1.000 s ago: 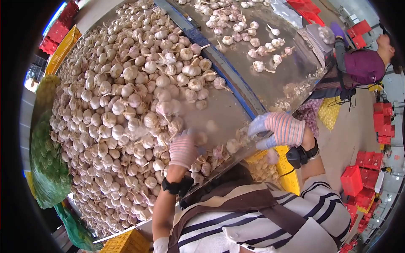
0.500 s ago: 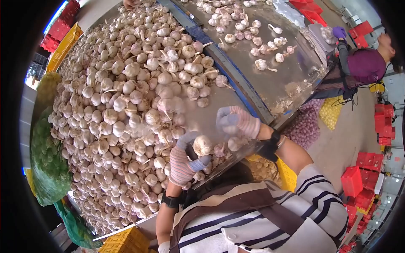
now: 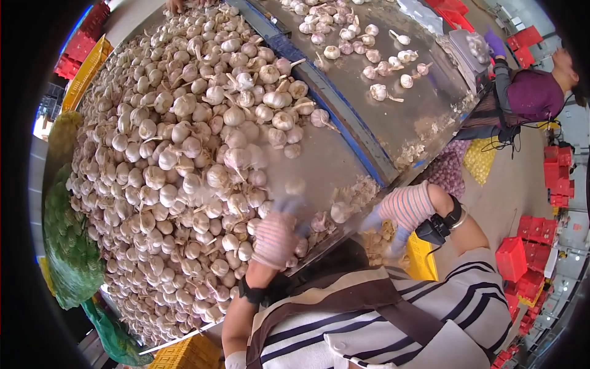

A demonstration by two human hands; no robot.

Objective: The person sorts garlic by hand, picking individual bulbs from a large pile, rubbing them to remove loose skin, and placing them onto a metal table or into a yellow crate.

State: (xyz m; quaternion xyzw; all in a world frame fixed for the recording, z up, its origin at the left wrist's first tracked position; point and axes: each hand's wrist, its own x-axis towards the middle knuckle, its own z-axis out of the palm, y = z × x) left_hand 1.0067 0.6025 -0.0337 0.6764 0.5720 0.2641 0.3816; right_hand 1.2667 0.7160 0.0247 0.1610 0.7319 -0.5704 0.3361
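Note:
My left hand point(image 3: 275, 238), in a striped glove with grey fingertips, is over the near edge of a large heap of garlic bulbs point(image 3: 178, 160). Its fingers are smeared by motion, so their grip cannot be made out. A blurred garlic bulb point(image 3: 295, 185) shows just beyond those fingertips on the metal table point(image 3: 326, 157). Past the table's near edge, my right hand point(image 3: 402, 212) points down with fingers apart over a yellow crate point(image 3: 421, 258) of garlic skins point(image 3: 378, 246). A pale bulb point(image 3: 340, 212) and loose skins lie on the table between both hands.
A blue-edged divider point(image 3: 332, 104) separates the heap from a second surface with scattered bulbs point(image 3: 381, 67). A co-worker point(image 3: 531, 92) in purple stands right; another person's hand point(image 3: 178, 6) shows at the top. Red crates point(image 3: 513, 258) and green net sacks point(image 3: 70, 240) stand around.
My right hand has moved right and down, from above the table to over the crate. The bulb between my left fingers no longer shows there; a blurred bulb appears beyond them.

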